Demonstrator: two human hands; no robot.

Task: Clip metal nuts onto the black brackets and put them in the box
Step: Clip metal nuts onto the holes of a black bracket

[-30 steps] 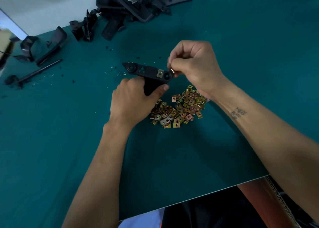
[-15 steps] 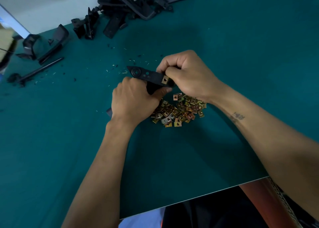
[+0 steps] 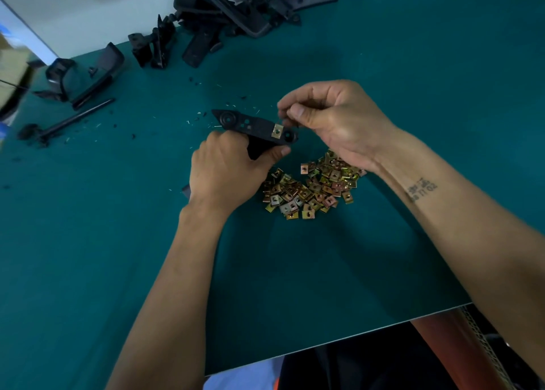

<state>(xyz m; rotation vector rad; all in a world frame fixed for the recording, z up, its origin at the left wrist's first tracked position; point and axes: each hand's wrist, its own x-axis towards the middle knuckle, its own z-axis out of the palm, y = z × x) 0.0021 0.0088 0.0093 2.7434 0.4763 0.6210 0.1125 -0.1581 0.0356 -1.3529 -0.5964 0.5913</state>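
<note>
My left hand grips a black bracket by its lower stem and holds it just above the green table. One brass-coloured metal nut sits clipped on the bracket near its right end. My right hand hovers at that right end, fingers curled and thumb tip against the forefinger. Whether a nut is pinched there is hidden. A heap of several loose metal nuts lies on the table below my right hand.
A pile of black brackets stretches along the table's far edge, with more black parts at the far left. Small black and white scraps lie scattered beyond the bracket. A cardboard box shows at the left edge.
My right hand pressed down on the bracket's right end, then lifted slightly away from it. My left hand kept its grip on the bracket.
</note>
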